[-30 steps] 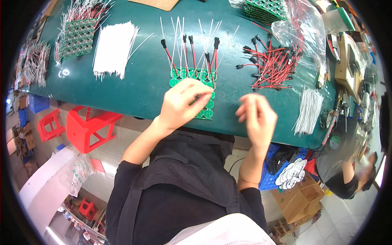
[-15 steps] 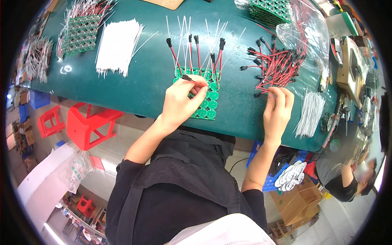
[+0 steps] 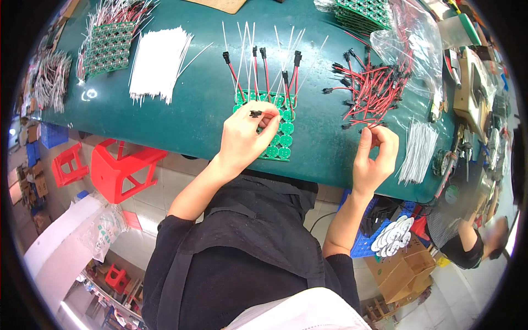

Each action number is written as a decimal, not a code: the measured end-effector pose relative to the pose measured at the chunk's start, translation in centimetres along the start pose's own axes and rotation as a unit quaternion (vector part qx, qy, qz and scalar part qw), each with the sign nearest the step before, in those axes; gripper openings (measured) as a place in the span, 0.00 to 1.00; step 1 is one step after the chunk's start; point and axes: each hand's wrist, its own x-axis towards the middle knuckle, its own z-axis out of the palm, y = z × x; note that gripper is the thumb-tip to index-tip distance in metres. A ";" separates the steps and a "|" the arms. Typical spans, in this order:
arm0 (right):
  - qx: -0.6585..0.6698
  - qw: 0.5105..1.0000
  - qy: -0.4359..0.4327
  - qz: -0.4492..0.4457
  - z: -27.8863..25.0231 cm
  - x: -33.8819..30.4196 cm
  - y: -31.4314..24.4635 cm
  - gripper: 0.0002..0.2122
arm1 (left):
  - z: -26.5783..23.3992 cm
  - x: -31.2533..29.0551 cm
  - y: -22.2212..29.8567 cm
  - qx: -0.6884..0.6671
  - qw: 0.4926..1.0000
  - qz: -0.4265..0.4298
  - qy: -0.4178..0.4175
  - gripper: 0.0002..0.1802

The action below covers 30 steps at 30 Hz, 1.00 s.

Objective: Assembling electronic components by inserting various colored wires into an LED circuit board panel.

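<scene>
My left hand [image 3: 246,132] is closed in a pinch over the green circuit board panel [image 3: 286,140], covering its left middle part. A red-and-black connector lead [image 3: 268,114] is held in it, the black plug [image 3: 256,114] sticking out leftward. Several leads with black plugs and thin white wires [image 3: 291,41] stand up from the panel's far rows. My right hand [image 3: 376,157] is at the near edge of a heap of red-and-black connector leads [image 3: 377,91]. Its thumb and fingertips pinch what looks like one lead, mostly hidden by the fingers.
Left of the panel lie a white wire bundle [image 3: 159,65] and a wired board panel [image 3: 110,47]. Another wire bundle [image 3: 419,151] lies right of my right hand. Stacked green panels [image 3: 363,15] and a clear plastic bag [image 3: 407,47] are at the far right. Red stools [image 3: 121,170] stand below the table.
My right hand has drawn slightly toward me at the heap's near edge, its fingers curling more. The plug in my left hand has turned and dropped a little; that hand stays over the panel.
</scene>
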 end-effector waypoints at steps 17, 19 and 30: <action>0.457 0.688 -0.328 0.458 0.8 -3.6 -4.9 0.08 | -1.4 0.4 0.6 0.061 0.960 0.270 -0.043 0.15; 0.475 0.673 -0.342 0.452 1.2 -3.7 -5.8 0.09 | -1.6 0.1 0.4 0.041 0.942 0.327 -0.067 0.15; -0.227 0.962 -0.144 0.037 -1.3 0.6 1.6 0.07 | -3.9 0.1 0.1 -0.184 0.971 -0.148 -0.036 0.08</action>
